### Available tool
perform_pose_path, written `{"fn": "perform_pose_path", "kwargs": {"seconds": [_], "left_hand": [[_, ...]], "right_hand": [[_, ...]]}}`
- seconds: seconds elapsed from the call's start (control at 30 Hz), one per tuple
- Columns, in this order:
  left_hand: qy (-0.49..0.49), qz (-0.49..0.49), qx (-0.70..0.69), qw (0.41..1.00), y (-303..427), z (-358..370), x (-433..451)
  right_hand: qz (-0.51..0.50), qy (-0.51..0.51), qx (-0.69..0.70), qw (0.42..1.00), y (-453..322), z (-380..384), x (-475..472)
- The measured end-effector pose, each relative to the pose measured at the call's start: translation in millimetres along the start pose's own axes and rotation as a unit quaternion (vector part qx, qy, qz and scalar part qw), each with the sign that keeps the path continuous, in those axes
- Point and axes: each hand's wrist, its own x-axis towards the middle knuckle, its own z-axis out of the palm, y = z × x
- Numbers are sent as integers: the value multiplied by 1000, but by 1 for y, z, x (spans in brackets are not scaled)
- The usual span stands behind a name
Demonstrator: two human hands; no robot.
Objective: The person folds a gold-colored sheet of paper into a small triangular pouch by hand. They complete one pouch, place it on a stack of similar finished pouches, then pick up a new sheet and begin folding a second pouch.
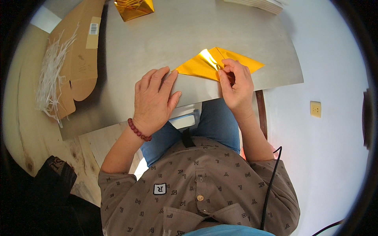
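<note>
A sheet of shiny gold foil paper (195, 64), folded to pointed ends, lies on the grey metal-like tabletop (165, 38) near its front edge. My left hand (155, 97) rests palm down on the table, its fingers a little apart, with the index fingertip at the paper's left point. Thumb and index finger of my right hand (237, 84) pinch the paper near its middle, where the foil is creased. The paper's right point extends past that hand, and part of its lower edge is hidden behind the fingers.
A cardboard piece (84, 65) with a bundle of white strings (53, 70) lies on the left. At the back are a folded gold foil piece (135, 8) and a pale stack (257, 4). A white wall (333, 67) with a socket (315, 109) stands right.
</note>
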Motion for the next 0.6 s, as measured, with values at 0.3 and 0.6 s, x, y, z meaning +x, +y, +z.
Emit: {"fn": "perform_pose_path", "kwargs": {"seconds": [0.3,0.6], "left_hand": [[-4,1,2,1000,-1,-1,0],[-4,-2,11,1000,-2,0,-2]], "right_hand": [[-5,-33,-53,998,-3,0,1],[-41,-60,-108,991,-3,1,-1]]}}
